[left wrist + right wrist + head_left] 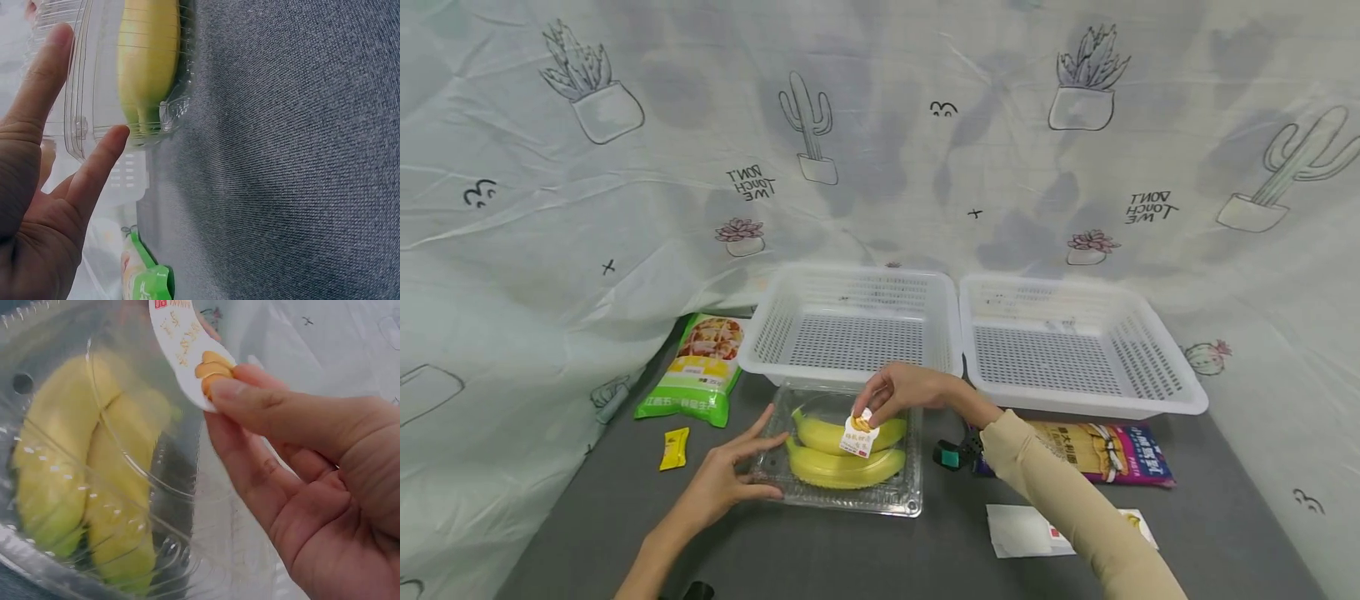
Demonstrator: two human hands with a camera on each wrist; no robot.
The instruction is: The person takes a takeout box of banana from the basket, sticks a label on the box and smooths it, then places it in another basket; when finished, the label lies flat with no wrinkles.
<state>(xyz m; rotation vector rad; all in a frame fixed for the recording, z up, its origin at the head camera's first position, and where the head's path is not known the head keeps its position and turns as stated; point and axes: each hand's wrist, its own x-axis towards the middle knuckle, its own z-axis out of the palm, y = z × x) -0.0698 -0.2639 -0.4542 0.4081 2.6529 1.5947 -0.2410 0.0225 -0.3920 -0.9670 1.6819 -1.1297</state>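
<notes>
A clear plastic clamshell box [880, 500] holds two yellow bananas [842, 471]; its lid is down over them. Between thumb and fingers, my right hand [906, 390] pinches a white banana sticker [857, 433] with orange fruit printed on it. In the right wrist view the sticker [187, 353] hangs close over the lid, its far end reaching across the plastic. My left hand [726, 479] rests its spread, fairly straight fingers against the box's left side. The left wrist view shows those fingertips [115, 140] at the lid edge, near a banana [150, 56].
Two white perforated baskets [850, 375] [1090, 400] stand behind the box. A green food bag [700, 371] and a small yellow packet [675, 448] lie left. On the right are a pasta bag [1120, 454], a dark strap with a green face [951, 456] and white label sheets [1018, 531].
</notes>
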